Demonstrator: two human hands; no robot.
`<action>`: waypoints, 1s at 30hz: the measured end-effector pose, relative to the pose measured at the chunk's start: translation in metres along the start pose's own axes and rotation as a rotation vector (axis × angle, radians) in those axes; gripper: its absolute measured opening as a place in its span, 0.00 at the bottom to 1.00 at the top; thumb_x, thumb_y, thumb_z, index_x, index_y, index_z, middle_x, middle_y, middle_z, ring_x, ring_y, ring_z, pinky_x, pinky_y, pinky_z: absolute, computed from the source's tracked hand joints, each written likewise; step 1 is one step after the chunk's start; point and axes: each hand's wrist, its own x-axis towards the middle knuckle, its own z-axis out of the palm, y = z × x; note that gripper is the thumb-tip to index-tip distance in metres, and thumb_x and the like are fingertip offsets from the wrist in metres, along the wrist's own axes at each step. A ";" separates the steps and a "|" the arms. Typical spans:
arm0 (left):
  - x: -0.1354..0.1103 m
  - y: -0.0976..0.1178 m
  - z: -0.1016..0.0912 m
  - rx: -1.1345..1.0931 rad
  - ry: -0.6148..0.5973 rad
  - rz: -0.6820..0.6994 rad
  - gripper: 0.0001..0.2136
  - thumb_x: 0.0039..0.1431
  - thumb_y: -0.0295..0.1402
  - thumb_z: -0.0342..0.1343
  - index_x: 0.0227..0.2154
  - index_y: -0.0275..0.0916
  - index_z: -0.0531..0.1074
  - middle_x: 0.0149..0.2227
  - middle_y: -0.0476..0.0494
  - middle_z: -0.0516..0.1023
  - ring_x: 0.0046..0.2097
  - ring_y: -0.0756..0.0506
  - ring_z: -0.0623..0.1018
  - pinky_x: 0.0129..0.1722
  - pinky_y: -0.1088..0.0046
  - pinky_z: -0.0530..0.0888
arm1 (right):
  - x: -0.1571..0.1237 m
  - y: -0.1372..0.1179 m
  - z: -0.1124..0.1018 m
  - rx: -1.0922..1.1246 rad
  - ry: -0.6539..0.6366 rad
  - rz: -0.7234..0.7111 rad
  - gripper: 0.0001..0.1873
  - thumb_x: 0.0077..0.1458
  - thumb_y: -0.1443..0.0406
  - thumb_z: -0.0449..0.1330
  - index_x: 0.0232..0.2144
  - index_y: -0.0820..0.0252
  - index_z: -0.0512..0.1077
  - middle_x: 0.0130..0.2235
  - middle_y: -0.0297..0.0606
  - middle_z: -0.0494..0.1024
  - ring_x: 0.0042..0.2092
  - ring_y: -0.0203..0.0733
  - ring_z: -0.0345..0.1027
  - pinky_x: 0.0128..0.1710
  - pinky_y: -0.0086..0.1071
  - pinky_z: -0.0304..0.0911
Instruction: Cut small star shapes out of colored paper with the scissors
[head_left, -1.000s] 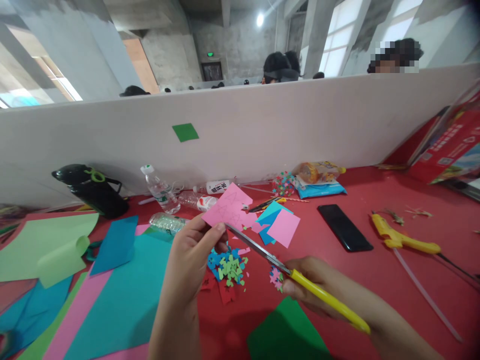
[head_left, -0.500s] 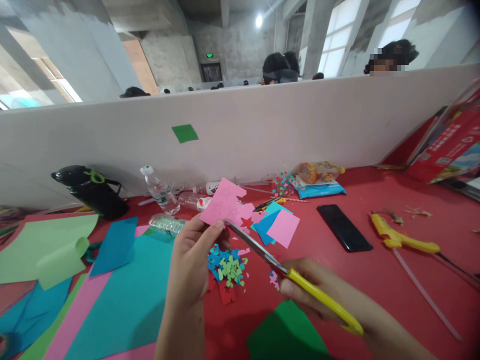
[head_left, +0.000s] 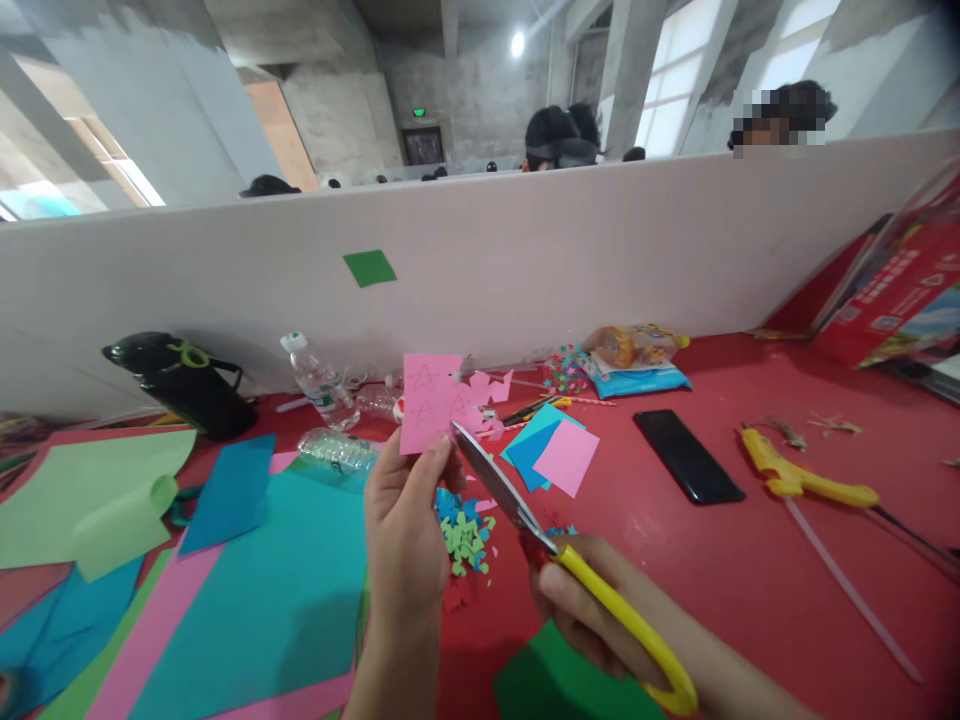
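Note:
Between the thumb and fingers of my left hand [head_left: 409, 505] is a piece of pink paper [head_left: 433, 392], marked with drawn star outlines and cut jaggedly along its right side. My right hand [head_left: 592, 600] grips yellow-handled scissors [head_left: 517, 505], their tips beside the paper's lower edge near my left thumb. Whether the blades touch the paper I cannot tell. Below the paper lies a heap of small green and blue paper scraps [head_left: 465, 540], with red scraps [head_left: 456, 594] nearer me. A dark green sheet [head_left: 570, 675] lies under my right hand.
Coloured sheets [head_left: 262, 580] cover the left side. A black flask [head_left: 184, 385] and plastic bottles [head_left: 319, 385] stand or lie along the white partition [head_left: 480, 260]. To the right are pink and blue paper pieces [head_left: 562, 458], a phone [head_left: 686, 455] and a yellow glue gun [head_left: 802, 475].
My left hand has moved slightly right and turned the pink paper more upright. The scissors have shifted a little left and down, and their blades look parted from the paper's cut side.

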 end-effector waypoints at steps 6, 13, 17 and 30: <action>-0.001 -0.002 0.001 -0.012 0.034 -0.049 0.02 0.52 0.31 0.63 0.30 0.42 0.78 0.28 0.52 0.77 0.27 0.54 0.72 0.27 0.81 0.69 | 0.001 0.001 0.004 -0.021 0.013 -0.009 0.36 0.46 0.30 0.47 0.21 0.56 0.57 0.11 0.22 0.55 0.13 0.26 0.44 0.12 0.22 0.40; 0.000 0.000 0.001 -0.012 0.028 -0.048 0.03 0.51 0.30 0.64 0.30 0.41 0.78 0.26 0.52 0.76 0.26 0.54 0.70 0.25 0.81 0.68 | 0.001 -0.002 0.003 -0.034 0.017 0.000 0.36 0.46 0.30 0.48 0.21 0.56 0.57 0.11 0.21 0.54 0.12 0.25 0.44 0.11 0.23 0.40; -0.001 0.001 0.000 -0.001 0.013 -0.047 0.02 0.51 0.30 0.63 0.29 0.41 0.78 0.25 0.52 0.75 0.26 0.54 0.69 0.25 0.81 0.68 | 0.003 -0.001 -0.002 -0.019 -0.020 0.005 0.35 0.46 0.31 0.49 0.21 0.56 0.58 0.11 0.21 0.55 0.12 0.26 0.45 0.12 0.22 0.41; 0.000 0.007 0.001 0.013 -0.002 -0.050 0.01 0.50 0.29 0.63 0.27 0.40 0.78 0.23 0.51 0.73 0.24 0.55 0.68 0.23 0.82 0.67 | 0.000 -0.005 -0.011 -0.101 -0.027 0.022 0.37 0.43 0.29 0.49 0.20 0.56 0.57 0.12 0.22 0.55 0.13 0.26 0.45 0.12 0.23 0.41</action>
